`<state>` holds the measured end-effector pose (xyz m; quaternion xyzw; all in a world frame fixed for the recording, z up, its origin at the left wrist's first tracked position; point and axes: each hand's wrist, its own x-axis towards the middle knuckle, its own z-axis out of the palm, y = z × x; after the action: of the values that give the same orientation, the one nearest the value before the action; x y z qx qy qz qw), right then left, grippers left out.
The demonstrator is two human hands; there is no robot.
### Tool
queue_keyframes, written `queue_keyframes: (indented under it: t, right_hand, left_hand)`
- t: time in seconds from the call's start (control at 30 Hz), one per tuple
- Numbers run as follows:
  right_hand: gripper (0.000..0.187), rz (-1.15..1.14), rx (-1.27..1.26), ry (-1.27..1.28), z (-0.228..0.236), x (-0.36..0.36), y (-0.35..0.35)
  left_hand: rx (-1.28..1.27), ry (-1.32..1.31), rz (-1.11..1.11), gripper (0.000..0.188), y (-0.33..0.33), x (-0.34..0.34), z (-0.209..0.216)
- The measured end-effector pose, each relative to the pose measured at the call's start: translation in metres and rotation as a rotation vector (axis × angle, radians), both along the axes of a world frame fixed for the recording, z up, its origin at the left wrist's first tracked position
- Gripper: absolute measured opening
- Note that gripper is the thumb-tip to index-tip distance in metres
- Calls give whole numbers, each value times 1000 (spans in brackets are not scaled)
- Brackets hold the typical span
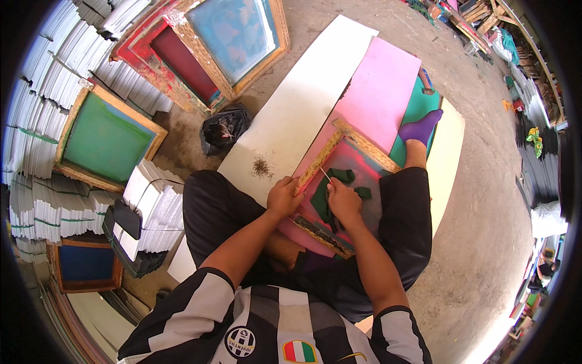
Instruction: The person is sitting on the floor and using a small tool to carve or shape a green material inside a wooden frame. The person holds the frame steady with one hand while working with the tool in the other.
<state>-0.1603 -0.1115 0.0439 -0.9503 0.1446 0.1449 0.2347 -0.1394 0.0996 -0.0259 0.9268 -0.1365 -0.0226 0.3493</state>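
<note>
Two sets of fingers are engaged with one wooden frame (316, 162), which lies tilted between my bent legs. Left fingers (292, 183): closed on the left rail of the frame. Right fingers (334, 188): pressed together, pinching a slender tool (325, 175) whose pale tip points away from me, toward the same rail. The tool is largely covered by my grip, so I cannot tell its exact kind.

Directly under and around the right fingers, dark green material (341, 175) lies in loose pieces over the frame's mesh (370, 159); the mesh is grey with pink-red staining.

To the left of the left fingers and slightly farther out, a small heap of thin dark bits (260, 167) rests on a long white board (303, 91). Beyond that heap stands a black plastic bag (223, 128), its mouth open. Straight ahead of both sets of fingers, a pink board (382, 91) extends outward from under the frame. To the right of it lie a green board (414, 106) and a cream board (447, 139). My purple-socked foot (419, 126) is placed ahead and to the right of the right fingers; a hammer (427, 82) lies just past its toes.

Well to the left of the left fingers: a green-meshed frame (108, 138) leaning against stacked white sheets (57, 79). Ahead of it: a blue-meshed frame (233, 37).
</note>
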Motion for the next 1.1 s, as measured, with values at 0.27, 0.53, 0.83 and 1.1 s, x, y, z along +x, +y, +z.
queue_keyframes:
  t: [0.27, 0.53, 0.83, 1.1]
  right_hand:
    - [35, 83, -64, 51, 9, 5, 4]
    - [33, 87, 46, 64, -8, 6, 4]
    - [34, 41, 32, -6, -8, 2, 1]
    - [33, 89, 102, -67, -21, 2, -2]
  left_hand:
    - [16, 11, -1, 53, 0, 0, -1]
    - [-8, -55, -16, 52, 0, -1, -3]
    - [-36, -77, -12, 50, 2, -1, -1]
    - [-14, -49, -8, 52, 5, -1, -2]
